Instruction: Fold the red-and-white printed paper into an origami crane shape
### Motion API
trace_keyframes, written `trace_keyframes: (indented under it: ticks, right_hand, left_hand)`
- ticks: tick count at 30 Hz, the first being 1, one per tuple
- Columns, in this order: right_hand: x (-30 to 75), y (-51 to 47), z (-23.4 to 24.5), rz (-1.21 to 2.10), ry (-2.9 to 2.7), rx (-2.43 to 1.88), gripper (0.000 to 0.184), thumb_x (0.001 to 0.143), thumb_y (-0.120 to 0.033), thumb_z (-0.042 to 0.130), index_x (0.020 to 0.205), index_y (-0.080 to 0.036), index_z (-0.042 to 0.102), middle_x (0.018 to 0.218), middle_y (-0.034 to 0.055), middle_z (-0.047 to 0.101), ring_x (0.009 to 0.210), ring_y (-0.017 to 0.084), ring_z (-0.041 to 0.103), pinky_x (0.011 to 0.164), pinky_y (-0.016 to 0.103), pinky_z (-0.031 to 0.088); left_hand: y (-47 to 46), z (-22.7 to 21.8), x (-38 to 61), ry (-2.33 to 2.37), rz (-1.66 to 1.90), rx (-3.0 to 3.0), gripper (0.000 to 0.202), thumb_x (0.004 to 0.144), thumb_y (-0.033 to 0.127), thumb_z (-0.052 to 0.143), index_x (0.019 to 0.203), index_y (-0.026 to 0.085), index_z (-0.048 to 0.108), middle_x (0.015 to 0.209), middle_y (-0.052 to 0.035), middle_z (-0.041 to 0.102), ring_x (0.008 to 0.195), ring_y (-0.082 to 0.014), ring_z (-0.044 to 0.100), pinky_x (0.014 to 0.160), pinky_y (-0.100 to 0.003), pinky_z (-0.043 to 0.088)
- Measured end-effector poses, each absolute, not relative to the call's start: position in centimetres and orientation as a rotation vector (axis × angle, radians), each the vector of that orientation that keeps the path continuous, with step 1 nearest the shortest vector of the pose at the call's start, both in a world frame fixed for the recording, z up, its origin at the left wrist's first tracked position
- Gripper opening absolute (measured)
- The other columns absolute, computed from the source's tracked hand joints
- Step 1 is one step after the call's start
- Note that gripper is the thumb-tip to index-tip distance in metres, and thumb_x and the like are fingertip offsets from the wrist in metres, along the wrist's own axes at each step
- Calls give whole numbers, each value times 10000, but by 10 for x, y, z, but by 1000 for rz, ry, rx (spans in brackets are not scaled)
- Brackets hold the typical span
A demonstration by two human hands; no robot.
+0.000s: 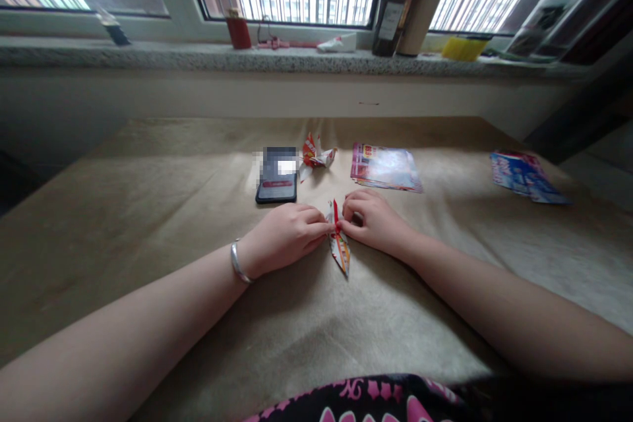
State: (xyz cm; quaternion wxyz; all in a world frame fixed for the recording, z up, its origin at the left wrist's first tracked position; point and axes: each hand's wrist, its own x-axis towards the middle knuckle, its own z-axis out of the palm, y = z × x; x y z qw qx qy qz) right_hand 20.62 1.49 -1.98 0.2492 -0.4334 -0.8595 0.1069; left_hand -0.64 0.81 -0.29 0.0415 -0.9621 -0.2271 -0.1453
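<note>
A narrow, pointed piece of folded paper (pixel 341 252), white with red and orange print, lies on the table between my hands. My left hand (pixel 291 234), a silver bangle at its wrist, has its fingers together and their tips on the paper's left edge. From the other side my right hand (pixel 373 219) pinches the paper near its middle, thumb and forefinger close together. Just beyond them stands a folded paper crane (pixel 316 155) in red and white. Left of the crane is a smartphone (pixel 277 175) with its screen lit and partly blurred out.
A stack of printed paper sheets (pixel 388 167) lies behind my right hand. More blue printed sheets (pixel 527 177) are at the far right. The tan table cover (pixel 123 224) is slightly wrinkled. Along the granite windowsill (pixel 188 60) stand a red container (pixel 239 30), a lidded jar (pixel 390 20) and a yellow object (pixel 463 48).
</note>
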Motion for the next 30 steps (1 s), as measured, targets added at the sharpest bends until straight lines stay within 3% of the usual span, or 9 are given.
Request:
trace_keyframes:
  ticks: [17,24,30]
  right_hand:
    - [208,14,-20,261,-2342,-1213,171,754,-262,637,627,-188,551,777,45,602,824,187,549,791,330,412]
    - [209,18,-23,304,-2346,-1234,196,765,-301,646,632,-187,557,768,41,603,818,183,542,778,321,403]
    - [210,11,-18,133,-2364,-1223,147,780,-328,649,758,-191,600,836,57,620,838,201,551,776,328,410]
  left_hand:
    - [5,-2,-5,-779,-442,-2965,264,918,216,435,1044,226,667,870,-53,619,745,-131,581,653,-239,483]
    - [6,-2,-4,-800,-500,-3073,257,905,184,451,1053,203,661,1034,-74,598,836,-133,596,739,-248,504]
    - [5,-2,-2,-762,-522,-3047,238,887,149,469,1021,179,664,1030,-82,656,890,-164,621,783,-296,524]
